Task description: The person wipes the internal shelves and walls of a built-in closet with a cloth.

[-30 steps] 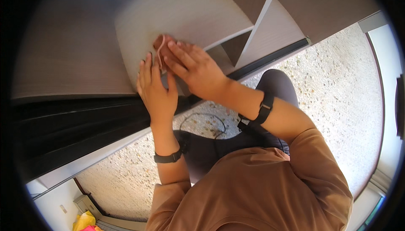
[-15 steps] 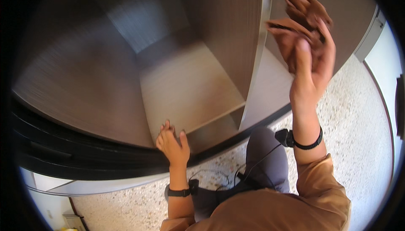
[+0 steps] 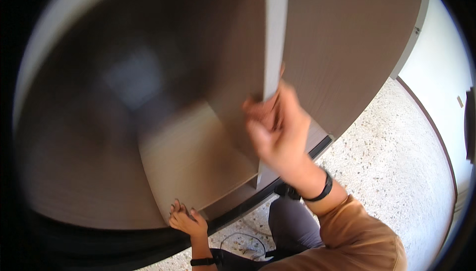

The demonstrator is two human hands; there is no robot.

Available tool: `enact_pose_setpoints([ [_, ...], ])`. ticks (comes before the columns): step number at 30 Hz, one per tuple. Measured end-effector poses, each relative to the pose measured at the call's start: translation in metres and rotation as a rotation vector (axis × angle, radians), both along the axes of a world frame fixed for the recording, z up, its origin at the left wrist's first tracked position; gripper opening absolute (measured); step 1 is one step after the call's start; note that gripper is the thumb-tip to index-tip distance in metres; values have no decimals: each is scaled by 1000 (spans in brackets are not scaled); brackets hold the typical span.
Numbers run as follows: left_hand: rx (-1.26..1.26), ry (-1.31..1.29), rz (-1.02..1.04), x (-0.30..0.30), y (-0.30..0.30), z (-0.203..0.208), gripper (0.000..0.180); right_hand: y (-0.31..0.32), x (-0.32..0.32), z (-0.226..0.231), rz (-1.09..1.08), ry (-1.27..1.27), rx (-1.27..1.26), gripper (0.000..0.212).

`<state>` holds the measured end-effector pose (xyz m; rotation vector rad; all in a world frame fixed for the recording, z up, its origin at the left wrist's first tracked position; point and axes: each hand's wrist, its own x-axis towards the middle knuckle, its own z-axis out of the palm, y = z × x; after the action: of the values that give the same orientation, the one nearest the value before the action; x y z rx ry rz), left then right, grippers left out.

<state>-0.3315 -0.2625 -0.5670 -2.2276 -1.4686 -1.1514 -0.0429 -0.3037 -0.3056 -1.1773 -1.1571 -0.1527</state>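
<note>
Cabinet (image 3: 84,172) gapes beyond the left hand (image 3: 189,222), splayed at the shelf edge (image 3: 230,190); right hand (image 3: 287,135) clasps cloth (image 3: 266,115) against the divider edge (image 3: 275,33).

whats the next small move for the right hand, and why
Probably slide the right hand along the divider's pale front edge: it grips the brown cloth, which appears folded against that edge, while the left hand is down by the shelf.
</note>
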Motion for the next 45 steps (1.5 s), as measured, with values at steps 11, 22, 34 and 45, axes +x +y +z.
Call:
enact_pose_setpoints([
  [11,-495,400,-125,-17,7,60,34,-29,2,52,-151,-119,-480,37],
  [22,-2063,-66,-918,148,-105,331,52,-179,54,165,33,-89,-748,32],
  [34,-2766,-471,-1392,279,-285,528,59,-431,32,351,-319,-74,-927,60],
  [45,-2096,-804,-275,345,-270,411,52,-553,205,303,-196,-112,-1134,40],
])
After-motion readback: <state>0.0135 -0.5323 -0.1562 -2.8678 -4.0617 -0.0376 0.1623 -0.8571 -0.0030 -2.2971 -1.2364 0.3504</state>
